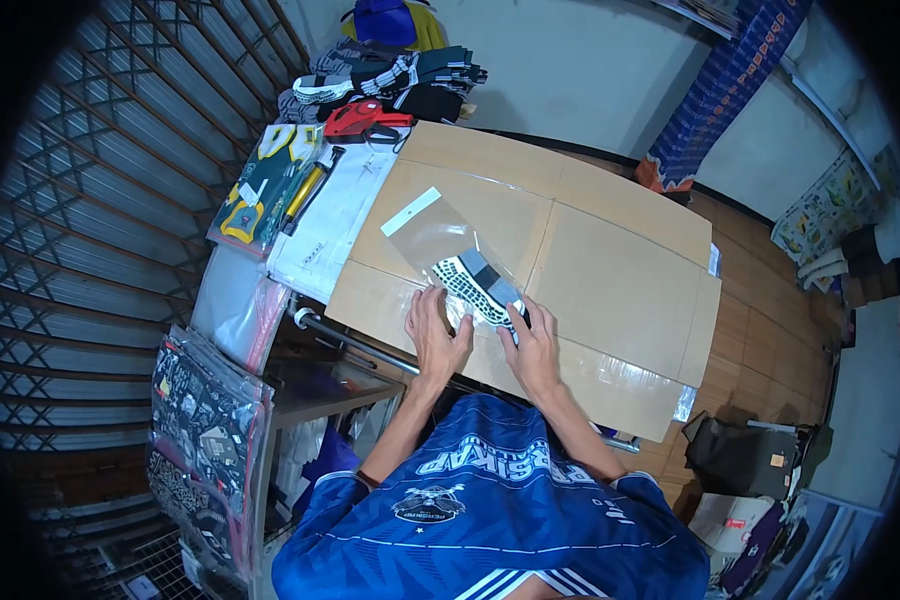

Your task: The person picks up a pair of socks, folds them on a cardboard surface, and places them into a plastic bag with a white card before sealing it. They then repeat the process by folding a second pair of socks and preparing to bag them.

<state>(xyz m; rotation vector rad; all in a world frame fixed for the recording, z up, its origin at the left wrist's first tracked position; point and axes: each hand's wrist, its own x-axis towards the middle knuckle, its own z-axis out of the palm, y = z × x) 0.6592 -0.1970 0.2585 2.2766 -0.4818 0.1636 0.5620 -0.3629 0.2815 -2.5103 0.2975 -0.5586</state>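
A grey, black and white sock point(478, 284) with a patterned grip sole lies inside a clear plastic bag point(440, 235) with a white header strip. The bag rests slantwise on the flattened cardboard point(610, 270), its header toward the upper left. My right hand point(532, 350) has thumb and fingers on the lower right end of the bagged sock, pinching it. Just left of the sock's lower edge, my left hand point(438, 335) touches down with its thumb apart from the fingers and nothing held between them.
Left of the cardboard lie a red label gun point(365, 122), a yellow-and-black cutter point(308, 195) and bagged green-yellow clothing point(260, 190). Socks point(410, 80) are piled at the back. Packaged dark garments point(205, 430) hang at lower left. A dark bag point(745, 455) sits at right.
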